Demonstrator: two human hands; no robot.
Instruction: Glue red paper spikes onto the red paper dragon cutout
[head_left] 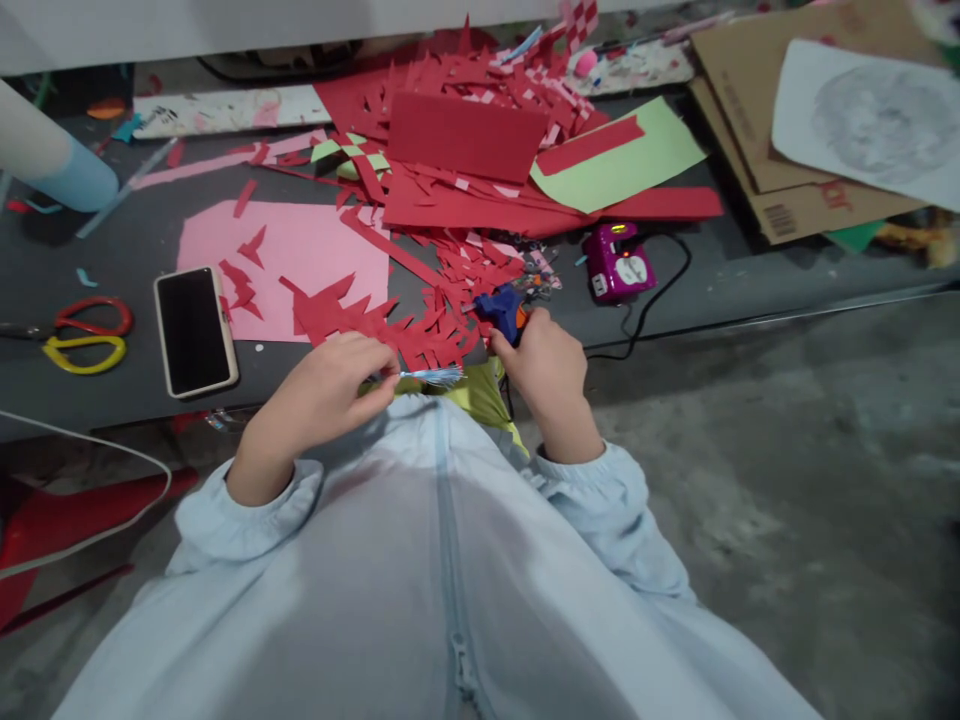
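My left hand [337, 385] is closed, pinching a light blue fringed bundle [439, 376] that looks like a tassel of thin strands. The strands point right, toward my other hand. My right hand [546, 368] grips a dark blue glue gun [504, 308] with an orange trigger, and its front end points left over the cut paper. Just beyond both hands lie jagged red paper pieces [420, 335], some on a pink sheet [300, 245]. Yellow-green material [484, 398] shows below the table edge, between the hands.
A phone [195, 332] and scissors [86, 335] with red and yellow handles lie left. Red sheets [465, 135] and a pale green sheet [660, 150] are heaped at the back. A purple device [619, 265] with a black cable and cardboard [739, 130] sit right.
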